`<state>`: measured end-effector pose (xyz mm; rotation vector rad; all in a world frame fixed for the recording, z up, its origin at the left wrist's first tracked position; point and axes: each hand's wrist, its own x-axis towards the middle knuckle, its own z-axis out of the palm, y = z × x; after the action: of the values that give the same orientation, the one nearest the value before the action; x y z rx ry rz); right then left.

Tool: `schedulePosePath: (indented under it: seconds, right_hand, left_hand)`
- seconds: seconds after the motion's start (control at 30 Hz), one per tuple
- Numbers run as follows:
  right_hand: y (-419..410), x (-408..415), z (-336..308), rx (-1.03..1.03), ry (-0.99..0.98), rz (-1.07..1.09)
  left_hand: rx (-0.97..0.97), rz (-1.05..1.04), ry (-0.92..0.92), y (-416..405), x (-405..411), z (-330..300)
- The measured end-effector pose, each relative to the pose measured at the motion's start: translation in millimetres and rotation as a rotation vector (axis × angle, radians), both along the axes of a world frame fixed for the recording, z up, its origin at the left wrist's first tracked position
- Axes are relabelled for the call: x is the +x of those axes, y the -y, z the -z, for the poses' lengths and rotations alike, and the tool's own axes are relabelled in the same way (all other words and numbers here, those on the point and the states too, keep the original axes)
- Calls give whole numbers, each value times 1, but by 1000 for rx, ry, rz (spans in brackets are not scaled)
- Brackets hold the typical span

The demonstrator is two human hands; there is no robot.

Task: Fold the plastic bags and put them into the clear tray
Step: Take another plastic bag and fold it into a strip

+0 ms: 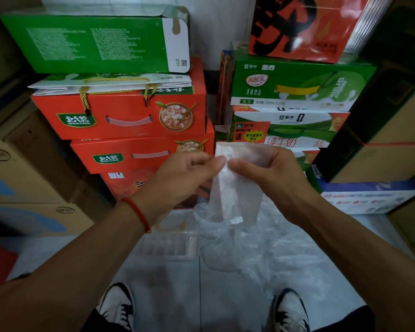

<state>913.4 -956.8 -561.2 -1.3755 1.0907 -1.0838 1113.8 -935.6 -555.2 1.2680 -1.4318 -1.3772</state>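
Upper red box (120, 116), centre left: 北大荒
Lower red box (139, 155): 北大荒
Green carton (297, 85), upper right: 酸酸乳, 250mL×20
White-green carton (288, 127): 纯牛奶

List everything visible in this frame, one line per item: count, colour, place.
plastic bag: one, clear, folded narrow, held up between both hands
loose plastic bags: a heap, clear, on the floor, right of centre
clear tray: one, ribbed, on the floor under the left wrist
red cartons: at least three, stacked centre-left
green cartons: several, stacked behind, left and right
brown boxes: several, at the sides
shoes: two, black-white, bottom
left hand: pinches the bag
right hand: pinches the bag
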Motion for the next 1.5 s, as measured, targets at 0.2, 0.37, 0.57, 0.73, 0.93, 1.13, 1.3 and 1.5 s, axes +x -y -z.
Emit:
schedulePosePath:
  seconds: [0.2, 0.37, 0.57, 0.73, 0.93, 1.13, 1.3, 1.5]
  right_hand:
    - [2, 1, 3, 57, 74, 121]
    - [1, -1, 2, 203, 213, 105]
    - [1, -1, 4, 220, 144, 142]
    - [2, -2, 4, 207, 86, 135]
    - [0, -5, -1, 272, 78, 11]
    - [-3, -7, 0, 226, -34, 28]
    - [-3, -3, 2, 136, -124, 60]
    - [0, -13, -4, 179, -95, -16]
  left_hand:
    - [39, 104, 83, -7, -11, 10]
    - [18, 41, 101, -5, -15, 11]
    - [114, -32, 29, -3, -15, 12]
    - [66, -51, 11, -2, -13, 17]
    - [9, -178, -42, 1, -10, 19]
    - [58, -258, -81, 3, -13, 17]
    - [18, -208, -5, 4, -14, 19]
    - [-58, -301, -14, 3, -11, 20]
